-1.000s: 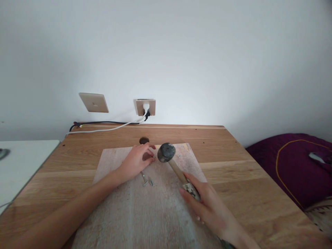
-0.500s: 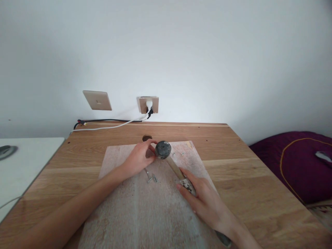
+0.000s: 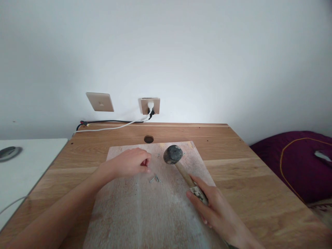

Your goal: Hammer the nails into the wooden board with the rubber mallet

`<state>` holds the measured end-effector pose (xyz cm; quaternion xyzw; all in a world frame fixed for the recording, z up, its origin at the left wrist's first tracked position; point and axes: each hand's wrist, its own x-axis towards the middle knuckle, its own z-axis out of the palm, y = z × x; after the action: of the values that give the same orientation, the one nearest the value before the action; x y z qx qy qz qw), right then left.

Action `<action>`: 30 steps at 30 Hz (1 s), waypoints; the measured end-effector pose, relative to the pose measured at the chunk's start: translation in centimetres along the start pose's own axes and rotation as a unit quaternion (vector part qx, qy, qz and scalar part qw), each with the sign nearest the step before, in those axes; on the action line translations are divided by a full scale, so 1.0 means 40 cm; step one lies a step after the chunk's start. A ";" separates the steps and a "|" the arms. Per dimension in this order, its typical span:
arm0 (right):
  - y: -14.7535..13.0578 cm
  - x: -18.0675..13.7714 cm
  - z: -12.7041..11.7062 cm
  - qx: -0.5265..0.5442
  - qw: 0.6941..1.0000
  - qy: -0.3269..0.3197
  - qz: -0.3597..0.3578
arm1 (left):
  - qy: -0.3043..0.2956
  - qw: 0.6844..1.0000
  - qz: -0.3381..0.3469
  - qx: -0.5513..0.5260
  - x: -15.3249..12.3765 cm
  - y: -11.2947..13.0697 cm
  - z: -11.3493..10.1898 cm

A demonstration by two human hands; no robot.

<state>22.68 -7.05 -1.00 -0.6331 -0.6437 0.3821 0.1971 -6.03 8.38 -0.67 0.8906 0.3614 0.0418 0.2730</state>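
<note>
Between the left hand (image 3: 131, 162) and the mallet (image 3: 173, 154) there is a passage over the board (image 3: 135, 214), but the loose screws (image 3: 158, 178) lie at its near end and a small screw (image 3: 158, 155) is farther inside. The right hand (image 3: 214, 204), around the mallet, obstructs the right side. Nearer to the person, the board offers wide room; behind the table (image 3: 176, 133), the wall (image 3: 181, 69) closes the way

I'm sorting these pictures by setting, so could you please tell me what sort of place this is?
Probably a room in a home: a wooden table stands by a white wall with a socket, and what looks like a purple cushion is off to the right.
</note>
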 end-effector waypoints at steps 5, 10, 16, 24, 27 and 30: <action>0.017 -0.008 0.016 -0.025 0.999 0.035 0.009 | 0.029 0.999 0.001 -0.025 0.002 0.006 0.004; -0.004 -0.001 0.013 -0.009 1.000 0.015 -0.002 | 0.101 0.994 -0.006 -0.046 0.024 0.002 0.023; -0.034 0.018 0.002 0.014 0.999 0.018 -0.023 | 0.152 0.985 0.009 -0.079 0.042 -0.024 0.028; -0.044 0.035 0.003 0.019 0.999 0.005 -0.038 | 0.153 0.985 0.031 -0.078 0.040 -0.036 0.035; -0.044 0.043 0.002 0.025 0.998 -0.008 -0.052 | 0.145 0.985 0.038 -0.082 0.038 -0.042 0.036; -0.048 0.055 0.002 0.019 0.998 -0.014 -0.057 | 0.144 0.985 0.040 -0.091 0.035 -0.049 0.042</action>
<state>21.09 -4.75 -0.15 -0.5865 -0.6739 0.3912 0.2213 -5.77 9.70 -3.26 0.8602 0.3560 0.2134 0.2963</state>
